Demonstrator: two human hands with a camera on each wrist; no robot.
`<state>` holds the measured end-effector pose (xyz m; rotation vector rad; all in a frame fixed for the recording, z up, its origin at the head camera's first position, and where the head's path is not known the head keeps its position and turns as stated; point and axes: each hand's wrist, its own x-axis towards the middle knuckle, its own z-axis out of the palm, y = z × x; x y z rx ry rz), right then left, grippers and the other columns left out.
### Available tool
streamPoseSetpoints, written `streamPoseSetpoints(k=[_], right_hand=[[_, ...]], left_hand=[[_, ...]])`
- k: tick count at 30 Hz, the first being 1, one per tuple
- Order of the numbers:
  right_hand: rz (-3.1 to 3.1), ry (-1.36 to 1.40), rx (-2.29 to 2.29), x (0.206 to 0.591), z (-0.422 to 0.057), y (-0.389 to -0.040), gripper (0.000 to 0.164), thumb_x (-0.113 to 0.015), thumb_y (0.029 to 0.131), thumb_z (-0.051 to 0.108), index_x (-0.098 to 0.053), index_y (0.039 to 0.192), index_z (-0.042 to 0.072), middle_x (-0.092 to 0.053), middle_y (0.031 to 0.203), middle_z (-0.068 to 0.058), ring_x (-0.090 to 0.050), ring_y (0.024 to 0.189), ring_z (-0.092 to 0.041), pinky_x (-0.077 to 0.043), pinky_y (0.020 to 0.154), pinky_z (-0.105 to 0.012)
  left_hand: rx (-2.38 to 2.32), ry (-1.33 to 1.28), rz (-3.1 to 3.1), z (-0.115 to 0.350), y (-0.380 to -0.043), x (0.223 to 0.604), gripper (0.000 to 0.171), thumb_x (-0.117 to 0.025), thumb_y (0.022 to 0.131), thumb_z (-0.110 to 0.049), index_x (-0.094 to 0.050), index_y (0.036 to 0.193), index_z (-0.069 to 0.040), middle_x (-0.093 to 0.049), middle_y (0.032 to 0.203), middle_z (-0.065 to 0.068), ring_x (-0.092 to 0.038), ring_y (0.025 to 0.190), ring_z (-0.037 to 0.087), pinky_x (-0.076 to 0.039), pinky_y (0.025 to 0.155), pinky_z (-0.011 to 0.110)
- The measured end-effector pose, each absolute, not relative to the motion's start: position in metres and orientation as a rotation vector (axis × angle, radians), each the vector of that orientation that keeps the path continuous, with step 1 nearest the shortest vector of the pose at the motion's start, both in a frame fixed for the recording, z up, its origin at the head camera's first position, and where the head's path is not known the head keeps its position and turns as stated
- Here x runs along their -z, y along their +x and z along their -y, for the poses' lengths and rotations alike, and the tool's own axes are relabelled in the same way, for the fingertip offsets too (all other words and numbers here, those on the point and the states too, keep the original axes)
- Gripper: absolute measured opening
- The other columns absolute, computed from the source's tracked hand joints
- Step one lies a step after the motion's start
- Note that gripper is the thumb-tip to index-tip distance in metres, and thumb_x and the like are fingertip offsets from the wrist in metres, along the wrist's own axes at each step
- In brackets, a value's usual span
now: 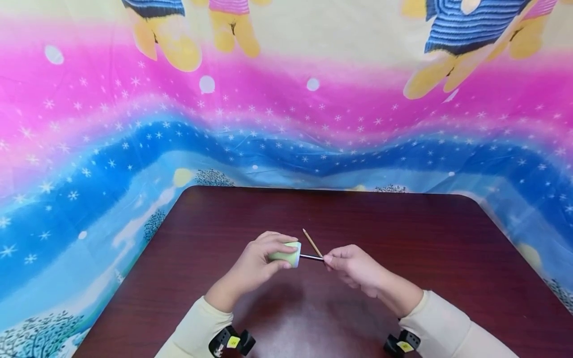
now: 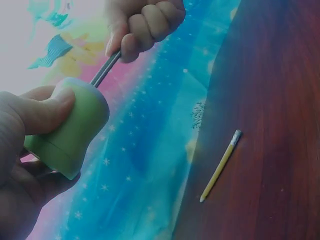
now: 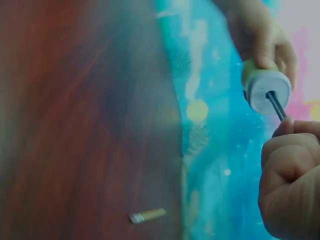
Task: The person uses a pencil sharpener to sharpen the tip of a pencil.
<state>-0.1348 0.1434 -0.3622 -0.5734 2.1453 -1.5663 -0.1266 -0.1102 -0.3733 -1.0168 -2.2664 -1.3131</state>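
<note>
My left hand (image 1: 255,261) grips a green pencil sharpener (image 2: 82,130) with a waisted body, thumb on one side and fingers around the other. Its pale round end (image 3: 269,91) faces my right hand and has a hole in the middle. A dark pencil (image 1: 311,257) with a lighter stripe runs into that hole, its tip hidden inside. My right hand (image 1: 358,271) pinches the pencil's outer part between thumb and curled fingers. Both hands are above the table. Beyond them a yellow pencil (image 2: 220,167) with a worn eraser end lies on the tabletop.
The dark reddish-brown wooden table (image 1: 403,223) has rounded far corners. Behind and beside it hangs a colourful cloth (image 1: 286,109) with snowflakes and cartoon bears. Black camera straps (image 1: 230,342) sit on both wrists, over pale sleeves (image 1: 452,323).
</note>
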Motion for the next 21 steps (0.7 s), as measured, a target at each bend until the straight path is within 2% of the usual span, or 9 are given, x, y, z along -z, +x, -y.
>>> streamPoseSetpoints(k=[2, 4, 6, 9, 12, 17, 19, 21], right_hand=[[-1.931, -0.425, 1.616, 0.359, -0.147, -0.137, 0.024, -0.050, 0.098, 0.014, -0.057, 0.078, 0.002, -0.028, 0.053, 0.008, -0.023, 0.043, -0.006, -0.017, 0.041, -0.021], [-1.915, -0.421, 1.584, 0.357, -0.150, -0.137, 0.025, -0.049, 0.099, 0.017, -0.059, 0.084, 0.000, -0.029, 0.053, 0.006, -0.024, 0.043, -0.007, -0.018, 0.041, -0.021], [-2.074, -0.526, 1.492, 0.355, -0.152, -0.137, 0.026, -0.052, 0.099, 0.021, -0.063, 0.094, -0.001, -0.036, 0.055, 0.004, -0.031, 0.044, -0.008, -0.026, 0.041, -0.023], [-2.417, -0.694, 1.301, 0.353, -0.152, -0.136, 0.030, -0.059, 0.096, 0.028, -0.065, 0.112, 0.003, -0.056, 0.070, 0.002, -0.047, 0.056, -0.011, -0.041, 0.049, -0.026], [-2.643, -0.795, 1.187, 0.354, -0.151, -0.135, 0.036, -0.066, 0.092, 0.031, -0.064, 0.121, 0.010, -0.065, 0.087, 0.003, -0.055, 0.067, -0.010, -0.047, 0.057, -0.026], [-2.898, -1.028, 1.125, 0.360, -0.151, -0.132, 0.034, -0.074, 0.085, 0.023, -0.066, 0.117, 0.014, -0.063, 0.088, 0.009, -0.050, 0.064, -0.001, -0.044, 0.056, -0.022], [-3.057, -1.266, 1.013, 0.365, -0.150, -0.133, 0.031, -0.076, 0.083, 0.022, -0.068, 0.113, 0.014, -0.061, 0.085, 0.009, -0.050, 0.064, -0.002, -0.044, 0.055, -0.021], [-3.224, -1.564, 0.823, 0.369, -0.148, -0.136, 0.022, -0.071, 0.088, 0.024, -0.069, 0.106, 0.013, -0.058, 0.079, 0.008, -0.051, 0.061, -0.005, -0.044, 0.052, -0.022]], left_hand=[[1.269, -1.044, 2.245, 0.109, -0.126, 0.373, 0.031, -0.080, 0.073, 0.001, -0.074, 0.103, -0.002, -0.069, 0.114, 0.011, -0.059, 0.110, 0.025, -0.051, 0.088, 0.030], [1.267, -1.051, 2.245, 0.109, -0.125, 0.372, 0.031, -0.080, 0.073, 0.001, -0.074, 0.103, -0.003, -0.069, 0.115, 0.011, -0.059, 0.110, 0.024, -0.051, 0.088, 0.030], [1.302, -1.021, 2.267, 0.110, -0.125, 0.371, 0.032, -0.080, 0.073, 0.001, -0.074, 0.104, -0.003, -0.069, 0.115, 0.009, -0.059, 0.111, 0.024, -0.051, 0.088, 0.029], [1.364, -0.947, 2.309, 0.113, -0.125, 0.369, 0.032, -0.079, 0.074, 0.001, -0.074, 0.106, -0.003, -0.068, 0.117, 0.007, -0.058, 0.113, 0.023, -0.052, 0.088, 0.029], [1.412, -0.886, 2.338, 0.116, -0.125, 0.368, 0.032, -0.079, 0.075, 0.001, -0.074, 0.107, -0.004, -0.068, 0.118, 0.006, -0.058, 0.114, 0.023, -0.052, 0.088, 0.029], [1.494, -0.820, 2.375, 0.117, -0.123, 0.367, 0.032, -0.078, 0.077, -0.001, -0.073, 0.108, -0.005, -0.066, 0.120, 0.007, -0.058, 0.113, 0.023, -0.053, 0.080, 0.027], [1.534, -0.795, 2.386, 0.117, -0.123, 0.368, 0.033, -0.078, 0.078, -0.002, -0.073, 0.110, -0.005, -0.066, 0.121, 0.007, -0.058, 0.113, 0.023, -0.052, 0.078, 0.027], [1.565, -0.787, 2.395, 0.115, -0.123, 0.368, 0.034, -0.077, 0.078, -0.003, -0.072, 0.112, -0.005, -0.065, 0.122, 0.007, -0.057, 0.113, 0.023, -0.052, 0.078, 0.027]])
